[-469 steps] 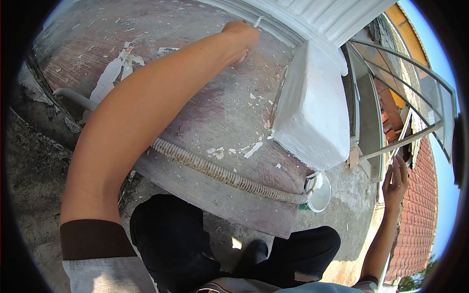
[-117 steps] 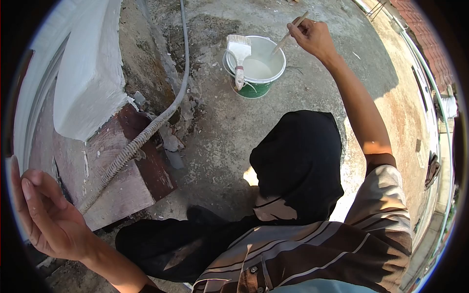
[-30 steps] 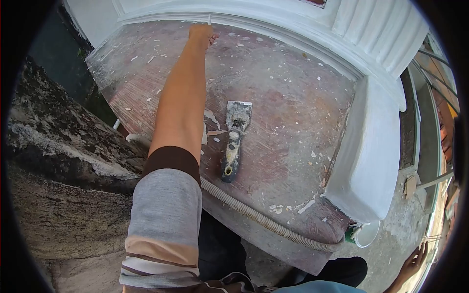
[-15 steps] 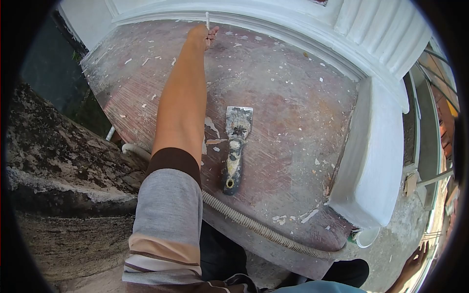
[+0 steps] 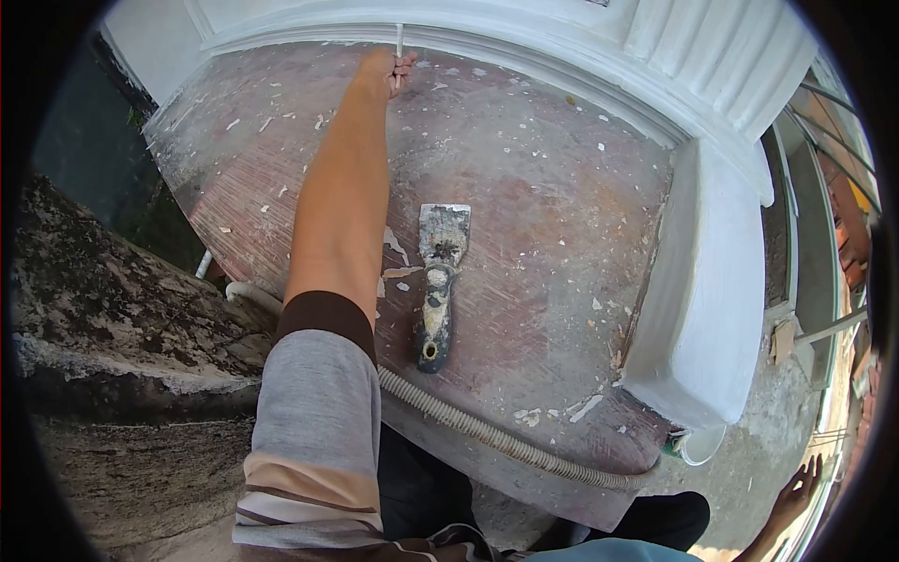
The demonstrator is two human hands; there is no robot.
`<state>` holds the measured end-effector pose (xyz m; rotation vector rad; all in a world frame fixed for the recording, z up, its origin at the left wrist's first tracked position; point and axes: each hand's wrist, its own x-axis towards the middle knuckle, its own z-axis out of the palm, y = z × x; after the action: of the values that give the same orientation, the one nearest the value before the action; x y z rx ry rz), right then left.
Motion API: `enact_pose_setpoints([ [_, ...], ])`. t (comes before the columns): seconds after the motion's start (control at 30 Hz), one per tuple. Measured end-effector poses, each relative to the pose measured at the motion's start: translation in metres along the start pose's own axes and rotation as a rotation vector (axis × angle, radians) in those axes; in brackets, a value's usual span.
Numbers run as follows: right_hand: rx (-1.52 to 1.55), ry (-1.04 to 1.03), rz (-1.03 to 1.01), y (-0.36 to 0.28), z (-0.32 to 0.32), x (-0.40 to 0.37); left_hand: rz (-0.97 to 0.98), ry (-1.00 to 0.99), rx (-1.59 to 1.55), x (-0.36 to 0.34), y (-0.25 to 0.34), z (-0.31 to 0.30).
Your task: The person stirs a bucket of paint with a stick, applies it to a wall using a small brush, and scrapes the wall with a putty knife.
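Note:
My left hand [image 5: 393,70] reaches to the far side of the worn ledge, fingers wrapped round a thin white stick [image 5: 400,39]. The stick points upward, its far end over the white moulding at the base of the wall; what kind of tool it is does not show. A paint-crusted scraper [image 5: 437,286] lies on the ledge [image 5: 524,281] to the right of my forearm, blade pointing away from me and handle towards me. Low at the right edge is my right hand [image 5: 801,489], holding nothing, with its fingers apart.
White moulding [image 5: 524,61] runs along the back, and a white block [image 5: 698,290] borders the right. Paint flakes are scattered over the ledge. A ribbed hose [image 5: 506,448] follows its front edge. Stained masonry [image 5: 131,309] rises at left. A white container [image 5: 700,445] is below the block.
The whole view has shifted slightly, so the ledge and scraper appear a little further left. My left hand still grips the stick near the moulding, and the scraper lies as before.

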<state>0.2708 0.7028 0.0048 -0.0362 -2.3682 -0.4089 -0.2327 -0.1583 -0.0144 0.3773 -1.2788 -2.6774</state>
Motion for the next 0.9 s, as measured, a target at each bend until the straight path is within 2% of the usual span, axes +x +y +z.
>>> enact_pose_setpoints([
  [0.2, 0.019, -0.048, 0.110, -0.007, 0.008, -0.002, 0.010, 0.012, 0.093, -0.010, -0.020, 0.016],
  [0.4, 0.042, -0.090, 0.226, -0.024, 0.011, 0.000, 0.056, 0.127, 0.157, -0.052, -0.047, 0.055],
  [0.7, 0.046, 0.010, 0.029, -0.003, 0.036, -0.014, 0.060, 0.101, 0.274, -0.099, -0.088, 0.101],
  [0.9, 0.114, -0.067, 0.137, -0.009, 0.036, -0.014, -0.051, 0.142, 0.117, -0.154, -0.111, 0.146],
])
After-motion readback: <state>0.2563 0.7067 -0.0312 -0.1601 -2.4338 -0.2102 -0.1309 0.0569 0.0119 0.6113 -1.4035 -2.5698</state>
